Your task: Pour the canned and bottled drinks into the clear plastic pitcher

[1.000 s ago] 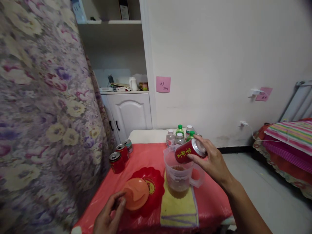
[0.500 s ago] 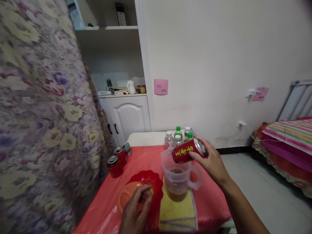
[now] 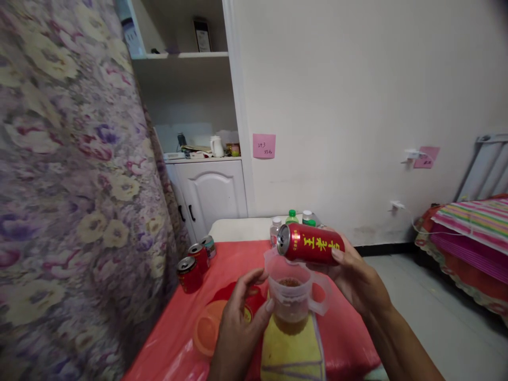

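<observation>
My right hand is wrapped round a red can with yellow lettering. The can lies nearly level over the rim of a clear plastic jug, its opened top facing left. Brown liquid stands in the jug, whose handle points right. On a yellow cloth rests the jug. My left hand is just left of the jug, thumb and fingers apart, with nothing in it. Behind that hand are a red scalloped dish and an orange bowl, both partly hidden.
Two red cans and a smaller can stand at the left edge of the red-covered table. Several bottles are at the back, partly behind the held can. A floral curtain hangs at left.
The can has tipped from mouth down in the jug to nearly level, and its opening now shows. My left hand has moved right and up, closer to the jug, and its fingers have spread.
</observation>
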Motion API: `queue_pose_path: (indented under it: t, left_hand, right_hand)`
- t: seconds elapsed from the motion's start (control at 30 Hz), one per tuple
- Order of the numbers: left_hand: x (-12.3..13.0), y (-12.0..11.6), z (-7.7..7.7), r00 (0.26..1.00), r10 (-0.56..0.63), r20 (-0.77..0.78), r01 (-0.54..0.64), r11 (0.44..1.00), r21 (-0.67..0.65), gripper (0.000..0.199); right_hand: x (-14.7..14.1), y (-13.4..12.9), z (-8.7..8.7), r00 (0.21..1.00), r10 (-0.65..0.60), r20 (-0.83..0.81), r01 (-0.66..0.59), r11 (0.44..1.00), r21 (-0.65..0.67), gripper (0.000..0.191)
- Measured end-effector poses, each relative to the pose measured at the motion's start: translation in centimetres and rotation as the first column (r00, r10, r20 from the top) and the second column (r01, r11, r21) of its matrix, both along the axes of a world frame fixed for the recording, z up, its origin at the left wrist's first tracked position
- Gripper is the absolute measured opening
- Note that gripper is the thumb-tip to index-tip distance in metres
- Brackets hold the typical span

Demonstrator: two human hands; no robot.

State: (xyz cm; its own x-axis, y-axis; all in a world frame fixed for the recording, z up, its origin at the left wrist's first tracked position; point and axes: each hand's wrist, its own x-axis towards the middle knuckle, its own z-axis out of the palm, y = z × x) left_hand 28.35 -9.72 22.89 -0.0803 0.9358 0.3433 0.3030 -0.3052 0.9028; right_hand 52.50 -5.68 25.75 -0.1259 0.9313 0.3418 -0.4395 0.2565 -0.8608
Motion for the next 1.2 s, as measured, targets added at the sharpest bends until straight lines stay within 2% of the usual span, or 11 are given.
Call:
queue_pose_path:
  t: [0.13,0.3,0.43,0.6,0.77,0.83,0.9,1.0,1.1,1.17,1.2]
  left_hand:
    - [2.0,-0.4,0.9,0.97,-0.089,0.228,0.079,0.995,0.053,0.071]
    - [4.2,-1.6,2.5,0.855,-0.153,0.496,0.109,0.987,0.117,0.077]
    - [4.4,-2.1,3.2,0.763,-0.172,0.623,0.131,0.985,0.112,0.078]
    - [3.8,-2.7,3.3,0.705,-0.173,0.688,0.131,0.985,0.113,0.079]
    - [2.6,-3.6,3.8,0.732,-0.11,0.672,0.059,0.993,0.097,0.084]
    - [1.5,-3.8,4.0,0.762,-0.047,0.645,-0.021,0.995,0.097,0.084]
    - [-0.2,-3.7,4.1,0.797,0.069,0.6,-0.155,0.983,0.094,0.08]
    - [-4.2,-3.0,3.5,0.807,0.253,0.533,-0.363,0.925,0.11,0.074]
    - [-9.5,-1.5,1.7,0.781,0.447,0.437,-0.548,0.826,0.134,0.069]
    - [-13.0,-0.2,-0.2,0.74,0.588,0.327,-0.646,0.756,0.103,0.071]
    - [-14.6,0.5,-1.3,0.723,0.623,0.298,-0.669,0.739,0.078,0.074]
  right_hand:
    - [-0.9,-1.3,0.4,0.999,0.051,-0.014,-0.051,0.998,-0.019,0.06]
    - [-2.3,-3.1,1.3,0.973,0.177,-0.15,-0.197,0.972,-0.126,0.066]
    - [-3.1,-3.5,1.2,0.962,0.224,-0.154,-0.245,0.96,-0.134,0.066]
    - [-3.7,-3.3,0.8,0.965,0.259,-0.025,-0.261,0.962,-0.086,0.066]
    - [-3.7,-3.8,1.0,0.958,0.189,0.215,-0.188,0.982,-0.025,0.069]
    - [-3.1,-3.7,1.0,0.946,0.121,0.302,-0.127,0.992,-0.001,0.069]
    - [-2.2,-3.4,1.0,0.937,0.003,0.35,-0.017,0.999,0.037,0.063]
    - [-0.4,-2.5,1.1,0.922,-0.204,0.33,0.183,0.979,0.094,0.052]
    - [1.3,-1.5,1.1,0.868,-0.33,0.371,0.317,0.943,0.098,0.05]
    - [2.1,-0.9,1.0,0.843,-0.38,0.381,0.367,0.924,0.109,0.05]
    - [2.4,-0.6,0.8,0.835,-0.398,0.38,0.383,0.916,0.117,0.05]
